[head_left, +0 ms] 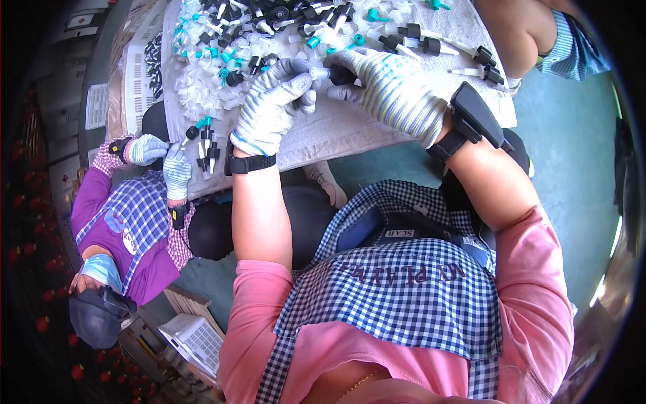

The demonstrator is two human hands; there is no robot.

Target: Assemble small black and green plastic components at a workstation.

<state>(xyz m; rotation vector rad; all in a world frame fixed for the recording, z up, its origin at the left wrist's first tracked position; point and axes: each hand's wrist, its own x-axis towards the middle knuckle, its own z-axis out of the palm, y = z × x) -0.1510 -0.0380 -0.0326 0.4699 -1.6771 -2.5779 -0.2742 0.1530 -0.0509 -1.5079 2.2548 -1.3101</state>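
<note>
Both my hands wear striped white knit gloves and meet over the near side of the table. My left hand (272, 104) pinches a small translucent plastic sleeve (318, 73) between thumb and fingers. Close against it, my right hand (397, 87) grips a black plastic cap (342, 75), whose far side the fingers partly hide. The sleeve and the cap lie end to end; whether they are joined I cannot tell. Just beyond my hands spreads a heap of translucent pieces (202, 84) mixed with black and teal parts.
Black caps with pale stems (484, 64) lie at the table's right. More black pieces (207, 151) sit near the left edge of the table (336, 124). A co-worker in purple (145, 222) works with gloved hands at the left. Another person's leg (515, 34) is at the upper right.
</note>
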